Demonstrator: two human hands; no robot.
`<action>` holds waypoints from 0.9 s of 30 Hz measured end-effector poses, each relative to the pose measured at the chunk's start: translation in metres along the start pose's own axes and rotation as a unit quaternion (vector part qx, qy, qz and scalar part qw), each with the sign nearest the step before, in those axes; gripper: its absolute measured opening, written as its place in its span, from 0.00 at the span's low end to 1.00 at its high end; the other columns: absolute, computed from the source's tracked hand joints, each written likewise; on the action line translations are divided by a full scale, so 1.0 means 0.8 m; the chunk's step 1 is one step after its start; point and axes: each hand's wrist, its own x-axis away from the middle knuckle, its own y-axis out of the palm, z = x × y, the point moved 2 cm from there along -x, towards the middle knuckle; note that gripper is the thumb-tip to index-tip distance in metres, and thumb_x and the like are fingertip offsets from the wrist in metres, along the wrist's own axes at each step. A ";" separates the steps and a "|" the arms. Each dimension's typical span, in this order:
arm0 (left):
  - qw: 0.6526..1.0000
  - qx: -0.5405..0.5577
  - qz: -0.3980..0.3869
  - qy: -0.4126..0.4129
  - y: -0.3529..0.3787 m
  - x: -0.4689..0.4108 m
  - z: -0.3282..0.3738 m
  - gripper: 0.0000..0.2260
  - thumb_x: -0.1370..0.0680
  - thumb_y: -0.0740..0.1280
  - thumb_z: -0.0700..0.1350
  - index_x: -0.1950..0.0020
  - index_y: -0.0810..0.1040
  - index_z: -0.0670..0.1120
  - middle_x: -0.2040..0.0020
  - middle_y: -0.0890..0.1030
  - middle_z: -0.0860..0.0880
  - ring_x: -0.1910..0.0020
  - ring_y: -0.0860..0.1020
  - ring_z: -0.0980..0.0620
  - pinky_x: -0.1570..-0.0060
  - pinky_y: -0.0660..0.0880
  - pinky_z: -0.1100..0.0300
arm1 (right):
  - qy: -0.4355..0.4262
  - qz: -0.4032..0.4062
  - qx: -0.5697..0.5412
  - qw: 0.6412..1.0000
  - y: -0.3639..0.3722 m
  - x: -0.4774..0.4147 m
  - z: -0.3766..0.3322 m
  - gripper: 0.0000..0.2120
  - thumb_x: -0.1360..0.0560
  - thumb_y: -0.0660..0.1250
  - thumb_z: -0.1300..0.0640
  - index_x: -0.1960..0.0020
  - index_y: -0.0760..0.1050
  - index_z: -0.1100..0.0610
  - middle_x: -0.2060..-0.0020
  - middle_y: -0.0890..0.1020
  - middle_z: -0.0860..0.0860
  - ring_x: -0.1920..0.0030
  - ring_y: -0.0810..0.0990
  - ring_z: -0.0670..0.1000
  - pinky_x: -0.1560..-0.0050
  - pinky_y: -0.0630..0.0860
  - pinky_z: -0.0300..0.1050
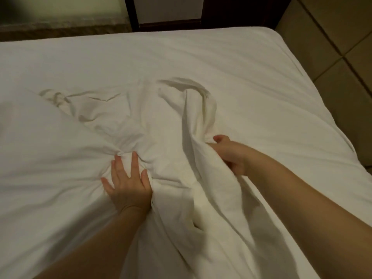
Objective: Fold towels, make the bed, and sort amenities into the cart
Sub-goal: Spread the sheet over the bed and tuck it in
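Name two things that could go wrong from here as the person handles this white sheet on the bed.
1. The left hand presses down on the bunched sheet while the right hand grips a raised fold; pulling against that pinned spot could deepen the creases.
2. The loose cloth reaches the right edge of the bed, beside the tiled floor; a hard tug might drag it off.

The crumpled sheet [181, 121] is plain white, as is the cover on the mattress [201, 57] beneath it. The floor tiles [332, 47] are beige, crossed by dark grout lines. The wooden frame [171, 25] is dark brown; the ledge [60, 27] is mottled grey-brown.
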 end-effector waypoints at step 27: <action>0.995 0.080 -0.018 -0.050 -0.005 0.002 0.009 0.24 0.24 0.53 0.54 0.28 0.67 0.52 0.28 0.66 0.38 0.30 0.66 0.41 0.34 0.55 0.35 | -0.285 0.493 0.129 0.812 -0.119 0.014 -0.117 0.24 0.20 0.59 0.49 0.26 0.59 0.51 0.39 0.74 0.51 0.42 0.74 0.53 0.40 0.70 0.46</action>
